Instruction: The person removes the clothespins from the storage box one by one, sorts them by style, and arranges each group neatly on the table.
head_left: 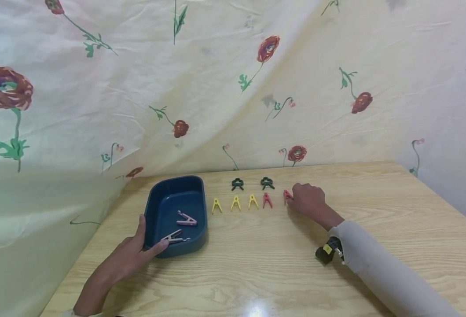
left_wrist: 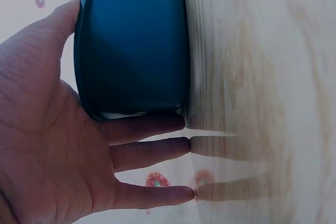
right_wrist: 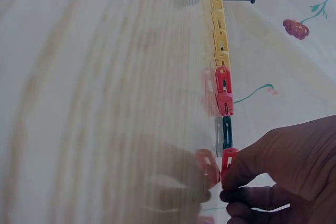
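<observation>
My right hand point(head_left: 307, 200) pinches a red clothespin point(head_left: 287, 196) at the right end of a row; the right wrist view shows thumb and fingertips at the red clothespin point(right_wrist: 229, 157). Left of it stand another red clothespin point(head_left: 267, 200) and three yellow ones, among them a yellow clothespin point(head_left: 236, 203). Behind the row are two dark green clips, a left clip point(head_left: 237, 184) and a right clip point(head_left: 267, 182). My left hand point(head_left: 127, 255) touches the near left corner of a blue tray point(head_left: 206, 220), fingers straight. Inside lie two pale pink clothespins, one the upper clothespin point(head_left: 187, 219).
The wooden table point(head_left: 248, 255) spreads out under everything. A cream floral cloth point(head_left: 217, 88) hangs behind it and along the left side. A black wrist camera point(head_left: 328, 251) is strapped below my right sleeve.
</observation>
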`<state>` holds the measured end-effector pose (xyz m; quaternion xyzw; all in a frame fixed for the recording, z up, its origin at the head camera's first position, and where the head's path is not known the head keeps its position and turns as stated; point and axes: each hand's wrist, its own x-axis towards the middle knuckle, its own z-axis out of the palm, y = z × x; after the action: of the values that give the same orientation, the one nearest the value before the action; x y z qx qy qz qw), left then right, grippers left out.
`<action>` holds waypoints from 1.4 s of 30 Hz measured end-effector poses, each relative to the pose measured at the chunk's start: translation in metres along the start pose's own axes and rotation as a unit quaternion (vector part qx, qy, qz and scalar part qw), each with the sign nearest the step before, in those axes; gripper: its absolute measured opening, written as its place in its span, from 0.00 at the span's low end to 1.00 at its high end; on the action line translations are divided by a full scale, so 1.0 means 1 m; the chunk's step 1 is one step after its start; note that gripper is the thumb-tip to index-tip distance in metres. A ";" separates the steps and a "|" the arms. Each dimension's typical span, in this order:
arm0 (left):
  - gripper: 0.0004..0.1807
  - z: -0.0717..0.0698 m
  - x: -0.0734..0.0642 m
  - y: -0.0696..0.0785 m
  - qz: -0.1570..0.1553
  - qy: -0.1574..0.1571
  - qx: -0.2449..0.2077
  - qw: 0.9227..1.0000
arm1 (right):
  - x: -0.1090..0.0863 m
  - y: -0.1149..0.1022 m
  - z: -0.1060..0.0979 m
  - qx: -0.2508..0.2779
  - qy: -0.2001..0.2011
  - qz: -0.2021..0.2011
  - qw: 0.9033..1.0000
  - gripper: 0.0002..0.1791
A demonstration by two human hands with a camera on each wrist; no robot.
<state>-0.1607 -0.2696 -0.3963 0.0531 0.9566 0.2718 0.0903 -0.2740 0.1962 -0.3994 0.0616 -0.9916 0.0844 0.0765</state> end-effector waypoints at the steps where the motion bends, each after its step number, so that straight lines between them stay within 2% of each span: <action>1: 0.61 0.000 0.000 0.000 0.000 0.000 0.000 1.000 | 0.000 0.000 0.000 -0.002 -0.009 0.003 1.000 0.17; 7: 0.61 -0.002 0.001 0.001 0.000 -0.002 -0.001 1.000 | 0.001 -0.001 -0.002 -0.009 -0.039 0.015 0.999 0.16; 23: 0.61 0.000 0.001 -0.001 0.001 -0.004 0.003 1.000 | -0.002 -0.001 -0.003 -0.014 -0.048 0.017 0.999 0.18; 32: 0.61 0.000 0.002 0.000 -0.006 -0.005 0.003 1.000 | -0.006 -0.007 -0.008 -0.031 -0.014 -0.006 0.999 0.18; 42: 0.61 0.000 0.003 0.000 -0.004 -0.006 0.003 1.000 | -0.009 -0.018 -0.011 -0.015 0.010 -0.018 1.000 0.17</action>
<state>-0.1633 -0.2693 -0.3965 0.0509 0.9572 0.2678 0.0973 -0.2610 0.1811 -0.3877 0.0775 -0.9906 0.0691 0.0893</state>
